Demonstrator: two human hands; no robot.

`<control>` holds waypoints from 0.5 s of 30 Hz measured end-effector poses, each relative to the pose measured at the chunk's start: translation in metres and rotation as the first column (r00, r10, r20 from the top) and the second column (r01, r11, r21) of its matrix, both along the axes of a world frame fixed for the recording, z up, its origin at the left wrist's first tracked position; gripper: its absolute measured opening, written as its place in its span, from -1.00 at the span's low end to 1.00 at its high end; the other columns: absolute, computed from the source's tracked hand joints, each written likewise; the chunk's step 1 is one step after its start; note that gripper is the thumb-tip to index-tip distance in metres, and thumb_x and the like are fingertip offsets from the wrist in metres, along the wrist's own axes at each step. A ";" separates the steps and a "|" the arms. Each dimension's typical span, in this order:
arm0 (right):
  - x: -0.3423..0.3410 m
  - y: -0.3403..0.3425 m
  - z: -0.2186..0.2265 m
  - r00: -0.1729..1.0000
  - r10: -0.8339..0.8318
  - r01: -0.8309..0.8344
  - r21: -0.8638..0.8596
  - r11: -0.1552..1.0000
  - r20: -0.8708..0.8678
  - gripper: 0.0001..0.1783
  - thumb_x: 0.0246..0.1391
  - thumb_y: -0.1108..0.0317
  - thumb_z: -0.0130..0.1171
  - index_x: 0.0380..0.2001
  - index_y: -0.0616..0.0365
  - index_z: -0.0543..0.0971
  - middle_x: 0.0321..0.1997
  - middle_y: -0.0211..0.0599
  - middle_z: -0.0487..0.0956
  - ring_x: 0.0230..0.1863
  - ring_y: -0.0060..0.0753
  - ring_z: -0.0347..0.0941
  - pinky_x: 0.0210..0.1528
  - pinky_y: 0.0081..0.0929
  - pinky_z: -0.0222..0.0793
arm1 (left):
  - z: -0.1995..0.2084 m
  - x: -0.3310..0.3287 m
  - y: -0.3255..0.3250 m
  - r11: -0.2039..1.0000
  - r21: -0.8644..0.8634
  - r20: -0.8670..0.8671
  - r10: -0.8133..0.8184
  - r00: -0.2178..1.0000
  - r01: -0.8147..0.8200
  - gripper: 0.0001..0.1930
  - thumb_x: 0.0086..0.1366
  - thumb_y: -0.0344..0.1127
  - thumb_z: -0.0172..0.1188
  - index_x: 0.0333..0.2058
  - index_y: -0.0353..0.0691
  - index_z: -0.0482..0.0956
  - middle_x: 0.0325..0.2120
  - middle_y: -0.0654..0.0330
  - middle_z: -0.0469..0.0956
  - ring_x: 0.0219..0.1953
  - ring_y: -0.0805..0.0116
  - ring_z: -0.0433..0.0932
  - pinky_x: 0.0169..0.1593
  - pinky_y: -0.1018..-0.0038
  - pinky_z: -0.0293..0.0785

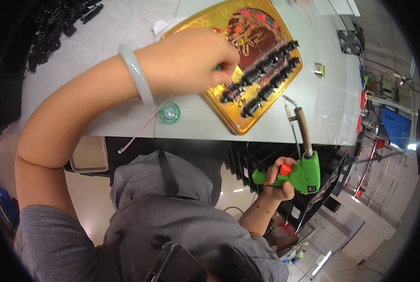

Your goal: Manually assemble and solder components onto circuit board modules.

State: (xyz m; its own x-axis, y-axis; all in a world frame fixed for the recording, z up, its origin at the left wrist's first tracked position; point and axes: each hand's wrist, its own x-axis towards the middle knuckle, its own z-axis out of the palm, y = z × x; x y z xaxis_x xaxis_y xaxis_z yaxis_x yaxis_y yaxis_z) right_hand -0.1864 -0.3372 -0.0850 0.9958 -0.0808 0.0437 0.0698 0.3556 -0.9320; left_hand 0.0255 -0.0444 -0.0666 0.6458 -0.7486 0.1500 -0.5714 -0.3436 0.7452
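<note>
My left hand [196,61] reaches across the tray, its fingers pinched by the near end of a row of small black plastic parts [261,66]. A thin red wire [229,90] shows at the fingertips. A pale red-and-white cable [146,123] runs from under this hand to a small white connector past the table edge. My right hand [280,181] grips a green soldering gun [306,174] with a red trigger. Its metal barrel points up, the tip near the tray's right side. A second row of black parts [271,87] lies parallel. A bit of green shows between my left fingers.
The gold patterned tray [238,124] rests on the pale table [196,124]. Next to it is a round clear-green dish [169,113]. Black parts are heaped [59,28] at the far left. A small green-and-metal piece [319,70] lies right of the tray; a fan [349,42] stands beyond.
</note>
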 end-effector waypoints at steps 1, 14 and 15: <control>0.001 -0.001 0.002 1.000 -0.009 0.009 0.004 1.000 0.023 -0.36 -0.26 0.27 0.15 -0.04 0.34 0.28 -0.19 0.05 0.37 -0.62 -0.46 0.30 -0.57 -0.66 0.21 | -0.003 0.001 -0.001 0.997 -0.061 0.020 0.048 0.999 -0.047 -0.91 0.04 -0.38 0.11 -0.52 -0.28 0.46 -0.63 0.07 0.42 -0.48 0.14 0.40 -0.34 0.37 0.31; 0.015 0.018 0.071 0.907 -0.115 0.271 -0.353 0.895 0.405 -0.36 -0.19 0.22 0.09 0.01 0.26 0.25 -0.26 -0.05 0.37 -0.57 -0.56 0.22 -0.51 -0.61 0.12 | 0.054 -0.058 -0.017 0.833 -0.551 -0.285 -0.238 0.929 0.044 -0.67 -0.03 -0.42 0.28 -0.64 -0.15 0.21 -0.64 0.42 0.22 -0.58 0.65 0.18 -0.50 0.69 0.11; 0.011 0.015 0.076 0.865 -0.135 0.311 -0.308 0.899 0.483 -0.38 -0.19 0.25 0.10 0.00 0.25 0.26 -0.28 -0.03 0.37 -0.57 -0.53 0.25 -0.54 -0.63 0.15 | 0.052 -0.067 -0.014 0.832 -0.553 -0.282 -0.239 0.929 0.046 -0.67 -0.03 -0.42 0.28 -0.64 -0.15 0.21 -0.64 0.42 0.22 -0.58 0.65 0.18 -0.50 0.69 0.11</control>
State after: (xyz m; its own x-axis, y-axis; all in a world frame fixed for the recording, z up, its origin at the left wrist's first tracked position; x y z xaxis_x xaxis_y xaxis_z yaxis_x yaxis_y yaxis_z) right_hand -0.1756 -0.3221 -0.0093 0.8195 -0.1884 0.5413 0.5369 -0.0778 -0.8400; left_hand -0.0416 -0.0584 -0.0144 0.6203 -0.7023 0.3493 -0.2734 0.2238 0.9355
